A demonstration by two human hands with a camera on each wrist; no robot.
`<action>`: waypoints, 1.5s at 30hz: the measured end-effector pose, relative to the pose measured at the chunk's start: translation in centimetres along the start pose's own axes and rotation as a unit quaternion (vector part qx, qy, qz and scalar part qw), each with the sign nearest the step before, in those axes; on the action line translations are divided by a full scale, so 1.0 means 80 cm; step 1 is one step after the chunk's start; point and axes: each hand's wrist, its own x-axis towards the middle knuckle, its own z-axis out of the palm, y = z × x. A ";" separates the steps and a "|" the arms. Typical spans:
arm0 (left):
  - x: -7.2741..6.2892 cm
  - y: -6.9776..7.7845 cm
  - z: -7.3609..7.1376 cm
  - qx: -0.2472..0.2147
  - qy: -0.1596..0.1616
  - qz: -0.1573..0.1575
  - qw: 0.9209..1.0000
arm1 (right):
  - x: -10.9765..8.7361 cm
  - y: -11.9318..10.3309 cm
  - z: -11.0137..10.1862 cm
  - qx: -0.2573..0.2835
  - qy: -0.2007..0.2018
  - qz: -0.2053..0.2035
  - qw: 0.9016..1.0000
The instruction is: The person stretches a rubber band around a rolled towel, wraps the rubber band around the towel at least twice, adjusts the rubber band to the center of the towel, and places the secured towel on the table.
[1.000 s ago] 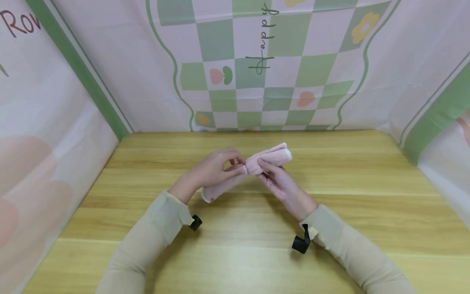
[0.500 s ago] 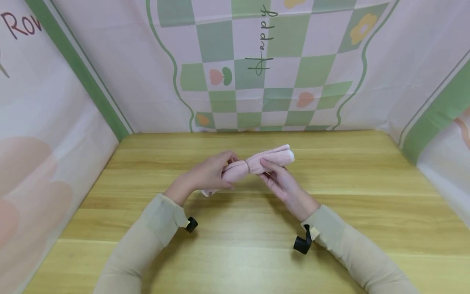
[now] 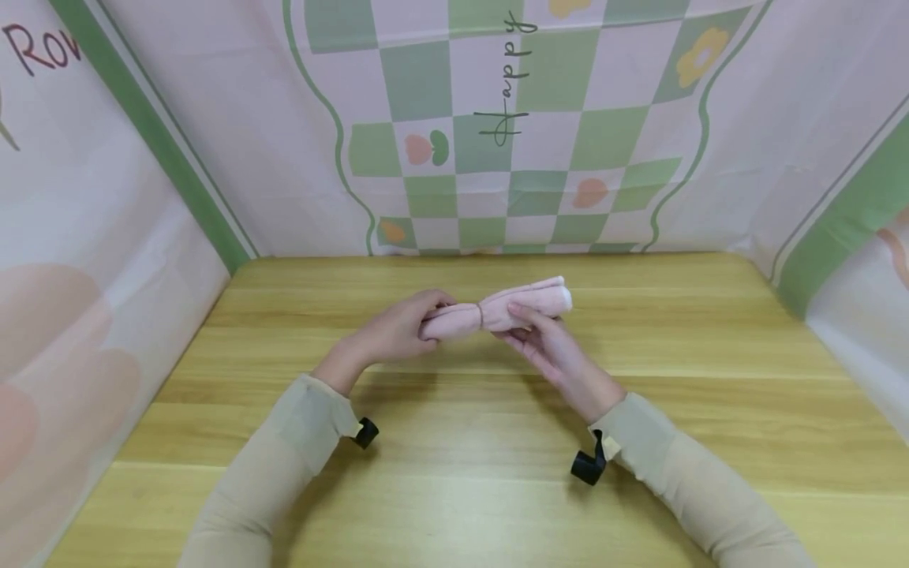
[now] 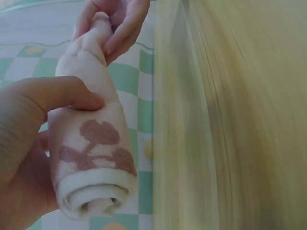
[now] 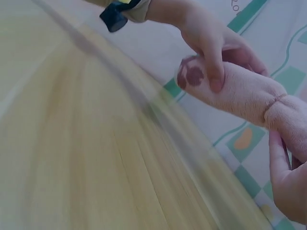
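A pink rolled towel (image 3: pixel 454 322) is held up over the table, cinched at its middle by a thin brown band (image 3: pixel 480 315). My left hand (image 3: pixel 398 330) grips its left end, thumb on the near side and fingers behind. On the right half, my right hand (image 3: pixel 550 347) pinches the roll between a thumb on top and fingers underneath. The left wrist view shows the towel's (image 4: pixel 96 139) spiral end with a white edge and a dark reddish printed pattern. In the right wrist view the band (image 5: pixel 273 106) makes a narrow waist in the roll.
A wood-grain table (image 3: pixel 454 473) lies under both hands. Behind it hangs a green-and-white checkered cloth backdrop (image 3: pixel 483 142), and printed cloth walls (image 3: pixel 92 355) flank the sides. Small black cameras (image 3: pixel 587 467) stick out from both sleeve cuffs.
My left hand has slid from the band toward the towel's left end and now grips it there. The roll has straightened and tilted less. My right hand keeps its hold.
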 end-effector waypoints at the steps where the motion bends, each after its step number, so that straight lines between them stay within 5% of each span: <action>1: 0.000 -0.002 0.000 -0.006 0.001 -0.001 1.000 | 0.001 0.000 -0.001 -0.005 -0.001 -0.002 1.000; 17: -0.006 -0.022 -0.005 -0.030 0.034 -0.012 0.999 | 0.001 -0.032 -0.030 -0.129 -0.031 0.010 0.991; 24: -0.008 -0.025 -0.007 -0.015 0.019 -0.020 1.000 | 0.001 -0.046 -0.046 -0.267 -0.052 0.027 0.962; 32: -0.014 -0.029 -0.010 0.011 0.004 -0.019 1.000 | 0.004 -0.059 -0.057 -0.367 -0.075 0.043 0.926; 45: -0.020 -0.041 -0.017 -0.044 -0.030 -0.073 0.996 | 0.007 -0.066 -0.070 -0.440 -0.079 0.082 0.891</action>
